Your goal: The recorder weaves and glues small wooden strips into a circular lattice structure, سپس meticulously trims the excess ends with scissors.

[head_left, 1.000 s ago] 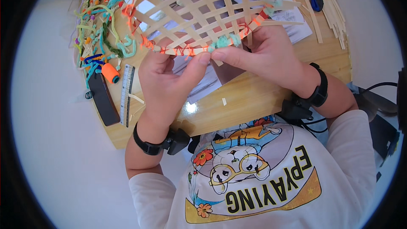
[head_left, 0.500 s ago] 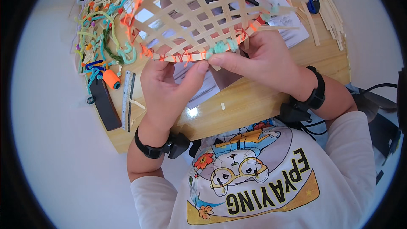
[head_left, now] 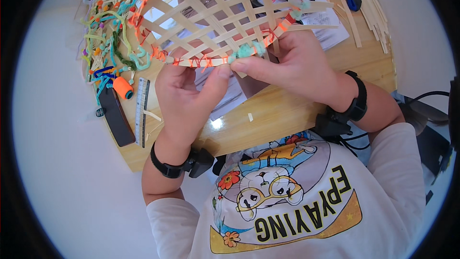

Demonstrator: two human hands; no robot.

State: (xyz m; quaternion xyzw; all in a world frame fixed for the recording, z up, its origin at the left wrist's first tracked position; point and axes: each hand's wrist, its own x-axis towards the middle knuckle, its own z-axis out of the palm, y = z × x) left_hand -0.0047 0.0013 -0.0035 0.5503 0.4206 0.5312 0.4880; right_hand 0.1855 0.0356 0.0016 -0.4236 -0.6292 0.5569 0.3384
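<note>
A woven lattice basket (head_left: 225, 14) of pale bamboo strips hangs above a wooden table (head_left: 287, 110). Orange cord and a teal fuzzy wire wrap its near rim (head_left: 206, 61). My left hand (head_left: 184, 100) pinches that rim from below, thumb against the strip. My right hand (head_left: 292, 64) grips the rim just to the right, at the teal wrapping (head_left: 247, 50). Both wrists wear black bands.
A heap of coloured fuzzy wires (head_left: 108, 33) lies at the table's left, with an orange thread spool (head_left: 123, 88), a black flat case (head_left: 116, 117) and a ruler (head_left: 141, 110). Spare bamboo strips (head_left: 371, 5) and printed papers (head_left: 326, 19) lie at the right.
The basket has shifted slightly left and down between my hands. My left thumb has come up against the rim.
</note>
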